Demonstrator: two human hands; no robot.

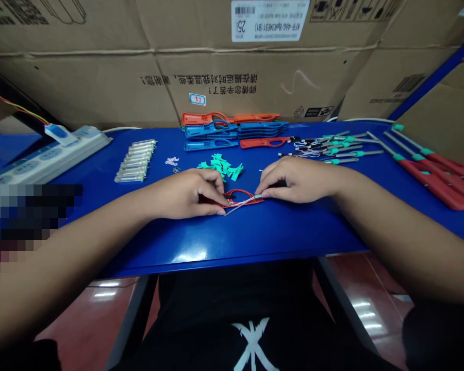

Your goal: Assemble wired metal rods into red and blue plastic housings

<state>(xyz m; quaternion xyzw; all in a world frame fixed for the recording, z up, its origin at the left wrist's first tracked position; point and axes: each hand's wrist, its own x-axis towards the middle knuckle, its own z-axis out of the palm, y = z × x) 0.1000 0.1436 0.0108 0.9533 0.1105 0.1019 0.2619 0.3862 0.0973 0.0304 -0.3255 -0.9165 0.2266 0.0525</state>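
Observation:
A red plastic shell half (244, 194), shaped like a lighter handle with a loop opening, lies low over the blue table between my hands. My left hand (185, 196) is closed on its left end, with thumb and fingertips near a thin pale wire or tube. My right hand (294, 180) pinches a small dark and silvery piece (258, 196) at the shell's right end. Thin pale strands run from that piece toward my left fingertips. Just behind my left hand is a pile of green trigger-like parts (222, 166). My fingers partly cover the shell.
Stacked red and blue shells (212, 131) stand at the back. Metal rods with green collars and wires (336, 149) lie right of them, beside red-handled long lighters (436, 175). Clear tubes (135, 161), tiny pink parts (171, 161) and a power strip (50, 152) are leftward. Cardboard (100, 87) rises behind.

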